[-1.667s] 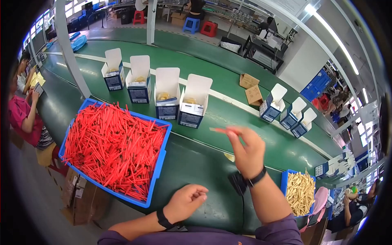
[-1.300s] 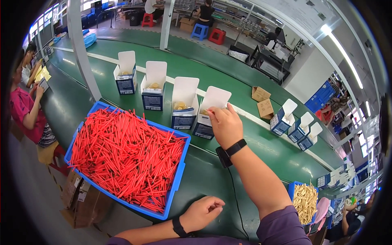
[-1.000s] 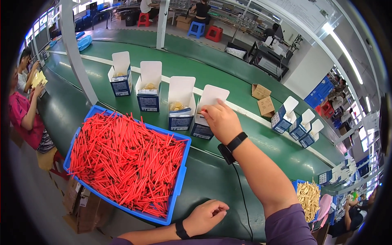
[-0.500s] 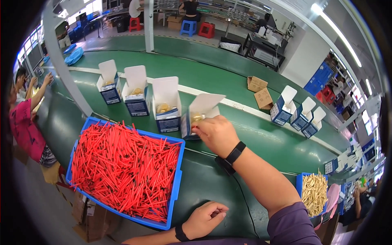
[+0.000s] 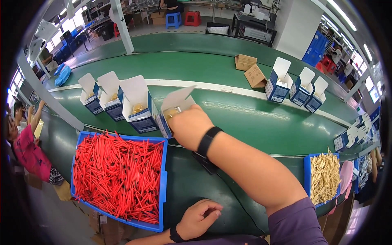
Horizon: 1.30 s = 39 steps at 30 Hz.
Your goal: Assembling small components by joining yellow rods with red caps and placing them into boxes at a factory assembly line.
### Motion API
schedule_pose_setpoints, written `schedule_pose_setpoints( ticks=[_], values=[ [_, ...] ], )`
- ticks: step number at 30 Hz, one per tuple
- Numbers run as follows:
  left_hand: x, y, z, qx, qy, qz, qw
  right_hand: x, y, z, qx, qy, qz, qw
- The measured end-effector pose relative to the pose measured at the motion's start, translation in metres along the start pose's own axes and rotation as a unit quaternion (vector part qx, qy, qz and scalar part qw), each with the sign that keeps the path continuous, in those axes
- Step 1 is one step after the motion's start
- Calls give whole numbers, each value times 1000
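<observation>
My right hand (image 5: 190, 127) reaches into an open blue-and-white box (image 5: 166, 127), the rightmost of a near group of several. Its fingers curl down inside, with their tips and anything they grip hidden. A yellowish item (image 5: 173, 112) shows in that box. Lower down, my left hand (image 5: 199, 218) rests loosely curled over the green surface, with nothing visible in it. To its left stands a blue bin (image 5: 163, 196) heaped with thin red sticks (image 5: 118, 175) with dark ends. Another open box (image 5: 141, 118), holding a yellowish item, stands beside the one at my right hand.
More open boxes stand at the right (image 5: 278, 87). A small brown carton (image 5: 255, 76) lies on the green belt (image 5: 212, 65). A blue tray of gold-coloured pieces (image 5: 324, 178) is right of my arm. A black cable (image 5: 237, 194) crosses the near surface. A person in pink (image 5: 32, 151) is at far left.
The view has shifted, so the boxes and bin sit differently in the picture. My right hand has gone deeper into the box, which now tilts. My left hand stays curled.
</observation>
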<state>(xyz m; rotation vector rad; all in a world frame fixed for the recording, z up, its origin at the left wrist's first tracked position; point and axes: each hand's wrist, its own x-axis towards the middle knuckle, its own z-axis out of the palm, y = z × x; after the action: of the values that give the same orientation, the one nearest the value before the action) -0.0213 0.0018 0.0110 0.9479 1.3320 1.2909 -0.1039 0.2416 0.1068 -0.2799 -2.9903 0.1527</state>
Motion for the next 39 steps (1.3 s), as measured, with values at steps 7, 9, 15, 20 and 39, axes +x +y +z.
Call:
schedule_pose_setpoints(
  ticks=[7,9,15,20,39],
  values=[
    [2,-4,5,-38,27,-10,999,35,1,5,9,-32,-26,999],
    [1,-3,7,-26,14,-28,999,34,4,3,58,-17,0,998],
    [-8,-9,13,-32,47,-4,998,18,-4,3,19,62,-64,996],
    [-27,26,7,37,42,42,998,-16,-15,-3,55,201,-115,971],
    [-64,66,-154,684,232,59,689,-418,67,-60,73,272,451,847]
  ],
)
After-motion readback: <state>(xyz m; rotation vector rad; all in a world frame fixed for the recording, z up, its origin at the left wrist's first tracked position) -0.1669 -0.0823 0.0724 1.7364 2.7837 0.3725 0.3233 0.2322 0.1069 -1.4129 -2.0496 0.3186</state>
